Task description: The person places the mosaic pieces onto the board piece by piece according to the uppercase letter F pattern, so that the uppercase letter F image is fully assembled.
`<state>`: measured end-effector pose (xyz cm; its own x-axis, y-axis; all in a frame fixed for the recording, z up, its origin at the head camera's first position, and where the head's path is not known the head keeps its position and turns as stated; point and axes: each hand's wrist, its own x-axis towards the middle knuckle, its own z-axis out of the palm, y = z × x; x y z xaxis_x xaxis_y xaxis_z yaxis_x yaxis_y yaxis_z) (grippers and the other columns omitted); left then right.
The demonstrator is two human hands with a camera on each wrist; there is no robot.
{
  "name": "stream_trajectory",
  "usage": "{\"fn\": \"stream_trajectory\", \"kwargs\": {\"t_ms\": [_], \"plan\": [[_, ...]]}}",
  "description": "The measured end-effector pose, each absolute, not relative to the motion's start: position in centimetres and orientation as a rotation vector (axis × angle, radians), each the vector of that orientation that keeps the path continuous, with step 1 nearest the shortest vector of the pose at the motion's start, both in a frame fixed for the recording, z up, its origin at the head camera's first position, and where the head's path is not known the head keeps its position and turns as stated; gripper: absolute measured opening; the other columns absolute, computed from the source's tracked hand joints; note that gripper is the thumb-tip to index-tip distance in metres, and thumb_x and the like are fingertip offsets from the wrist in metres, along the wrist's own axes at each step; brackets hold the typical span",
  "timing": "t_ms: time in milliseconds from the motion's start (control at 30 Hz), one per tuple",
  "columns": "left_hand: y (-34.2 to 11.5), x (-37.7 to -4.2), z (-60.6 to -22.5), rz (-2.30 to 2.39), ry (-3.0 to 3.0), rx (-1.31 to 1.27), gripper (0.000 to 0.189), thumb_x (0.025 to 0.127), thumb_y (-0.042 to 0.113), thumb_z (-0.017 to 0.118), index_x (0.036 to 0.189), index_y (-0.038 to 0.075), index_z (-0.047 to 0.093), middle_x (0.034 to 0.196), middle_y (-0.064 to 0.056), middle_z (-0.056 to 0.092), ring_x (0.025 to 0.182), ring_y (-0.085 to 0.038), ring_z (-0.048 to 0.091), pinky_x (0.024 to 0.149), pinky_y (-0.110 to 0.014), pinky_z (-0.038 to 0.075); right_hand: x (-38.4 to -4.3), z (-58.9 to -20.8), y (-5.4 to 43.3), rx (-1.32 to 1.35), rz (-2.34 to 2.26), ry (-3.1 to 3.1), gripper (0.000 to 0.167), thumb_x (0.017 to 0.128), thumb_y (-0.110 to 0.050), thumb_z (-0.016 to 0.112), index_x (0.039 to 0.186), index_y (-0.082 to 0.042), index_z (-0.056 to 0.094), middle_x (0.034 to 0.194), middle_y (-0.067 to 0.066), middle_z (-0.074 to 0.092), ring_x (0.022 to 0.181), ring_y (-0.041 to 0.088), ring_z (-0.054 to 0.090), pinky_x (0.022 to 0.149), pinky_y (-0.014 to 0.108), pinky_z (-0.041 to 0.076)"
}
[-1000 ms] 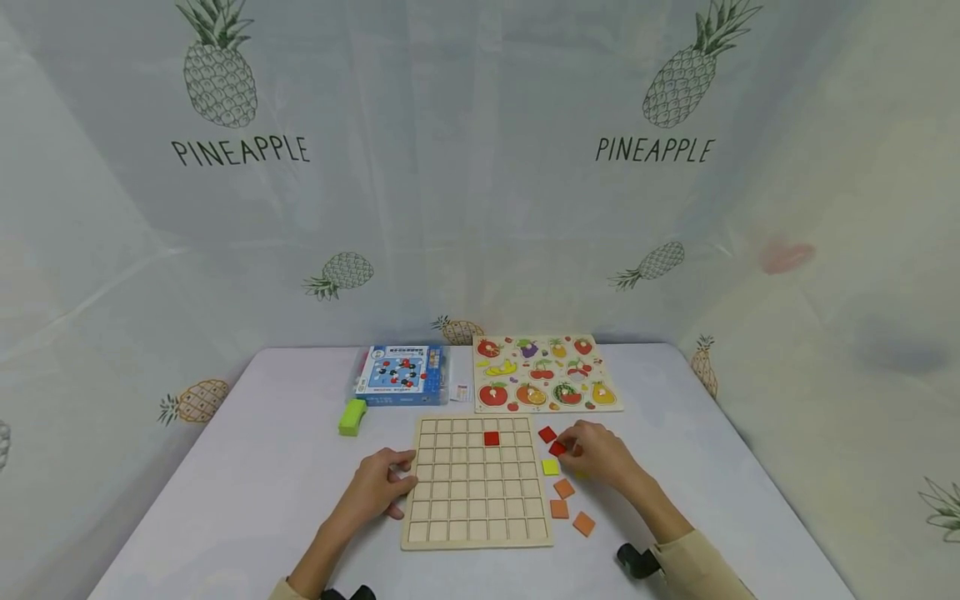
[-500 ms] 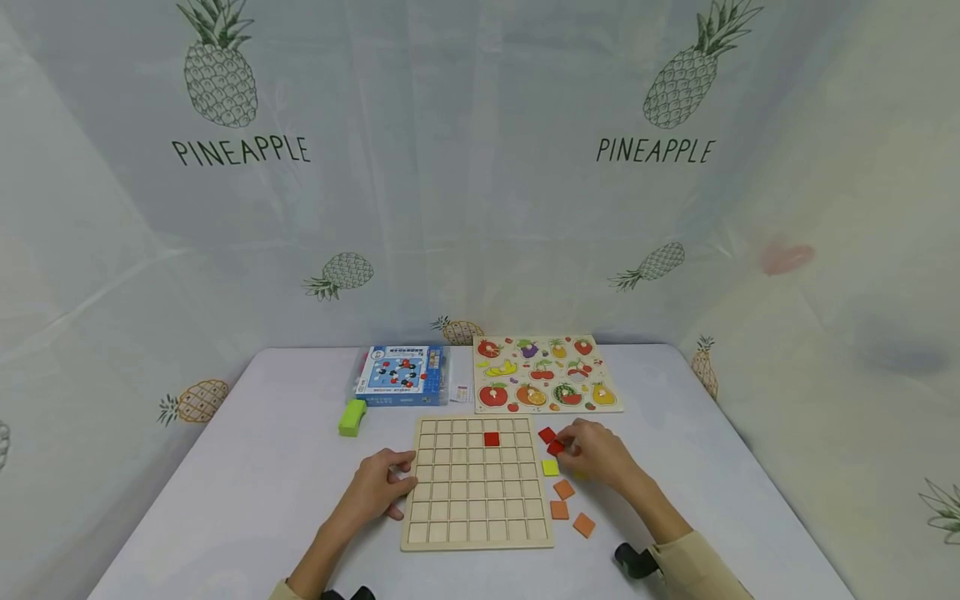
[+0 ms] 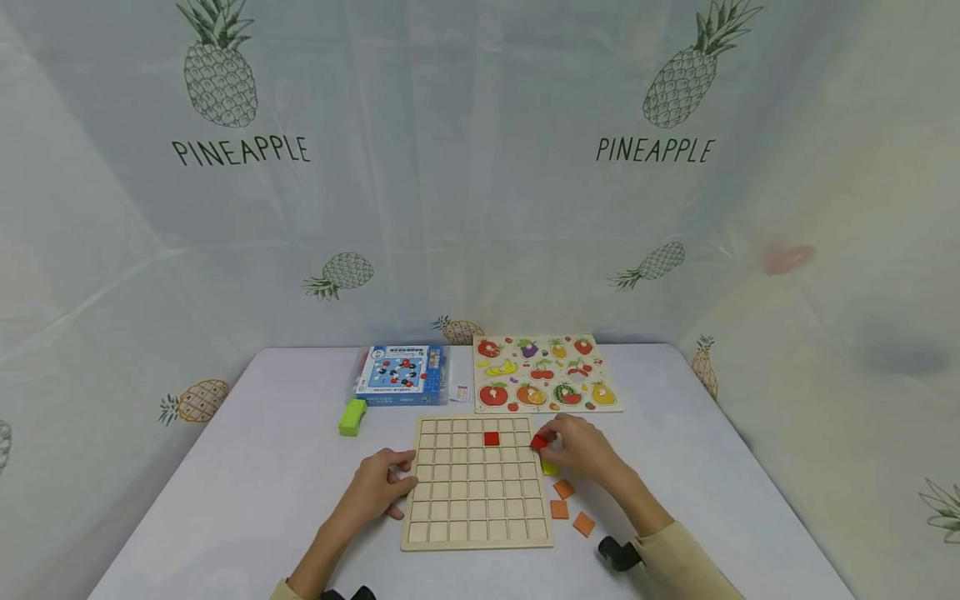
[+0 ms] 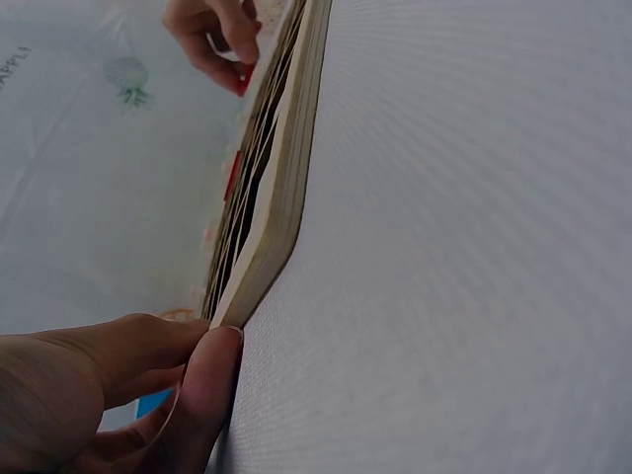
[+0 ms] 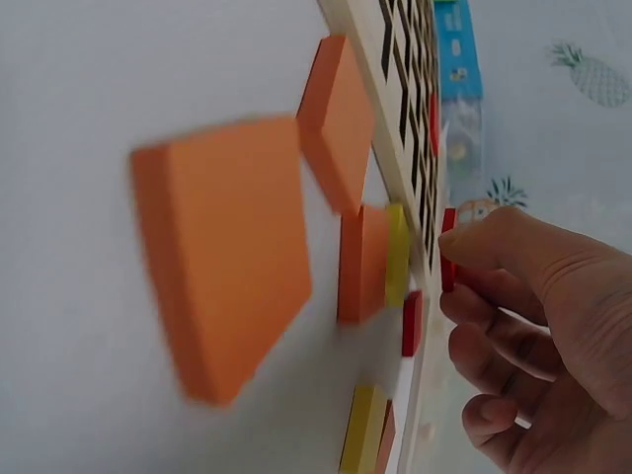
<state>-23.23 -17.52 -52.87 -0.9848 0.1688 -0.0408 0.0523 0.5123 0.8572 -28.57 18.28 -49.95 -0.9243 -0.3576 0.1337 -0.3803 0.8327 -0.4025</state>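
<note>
My right hand pinches a red square tile between thumb and fingers, over the right edge of the wooden grid board. My left hand grips the board's left edge; in the left wrist view, thumb and forefinger meet at its rim. One red tile sits in a cell of the second row. Beside the board's right edge lie a yellow tile, partly covered by the right hand, and three orange tiles. Another red tile and a second yellow tile show in the right wrist view.
Behind the board stand a blue boxed set and a fruit puzzle board. A small white card lies between them. Left of the board is a green block. A pineapple-print curtain hangs behind the white table.
My right hand has lifted the red tile from the loose tiles and carried it left to the board's right edge. The left hand and the board have not moved.
</note>
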Motion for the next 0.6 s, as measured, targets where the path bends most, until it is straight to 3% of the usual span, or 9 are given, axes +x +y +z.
{"fn": "stream_trajectory", "kwargs": {"t_ms": [233, 400, 500, 600], "plan": [[-17.5, -23.3, -53.0, 1.479, 2.633, 0.186, 0.051, 0.084, 0.004, 0.073, 0.133, -0.003, 0.058, 0.101, -0.01, 0.058, 0.062, -0.014, 0.06, 0.042, -0.029, 0.058, -29.3, -50.0, 16.1, 0.75, 0.63, -2.918, 0.021, 0.083, -0.026, 0.077, 0.101, -0.015, 0.075, 0.088, -0.006, 0.065, 0.073, 0.007, 0.05, 0.059, 0.018, 0.045], [-17.5, -23.2, -52.9, 1.47, 2.633, 0.184, 0.051, 0.085, 0.004, 0.073, 0.133, -0.003, 0.058, 0.101, -0.01, 0.058, 0.062, -0.014, 0.06, 0.042, -0.029, 0.058, -29.8, -50.3, 14.3, 0.841, 0.635, -2.882, 0.021, 0.083, -0.023, 0.075, 0.103, -0.014, 0.075, 0.095, -0.003, 0.068, 0.082, 0.012, 0.059, 0.068, 0.027, 0.055], [-17.5, -23.2, -52.9, 1.472, 2.629, 0.184, 0.051, 0.085, 0.004, 0.073, 0.133, -0.003, 0.058, 0.102, -0.01, 0.058, 0.06, -0.015, 0.06, 0.042, -0.029, 0.057, -30.1, -50.3, 13.4, 0.887, 0.646, -2.862, 0.022, 0.083, -0.021, 0.073, 0.104, -0.014, 0.075, 0.101, -0.001, 0.071, 0.099, 0.02, 0.066, 0.076, 0.033, 0.059], [-17.5, -23.2, -52.8, 1.484, 2.625, 0.183, 0.05, 0.084, 0.003, 0.073, 0.132, -0.003, 0.058, 0.102, -0.011, 0.059, 0.059, -0.015, 0.061, 0.041, -0.03, 0.057, -30.4, -50.2, 12.6, 0.929, 0.665, -2.847, 0.022, 0.084, -0.018, 0.071, 0.105, -0.014, 0.075, 0.103, 0.0, 0.071, 0.1, 0.022, 0.066, 0.075, 0.032, 0.059]]}}
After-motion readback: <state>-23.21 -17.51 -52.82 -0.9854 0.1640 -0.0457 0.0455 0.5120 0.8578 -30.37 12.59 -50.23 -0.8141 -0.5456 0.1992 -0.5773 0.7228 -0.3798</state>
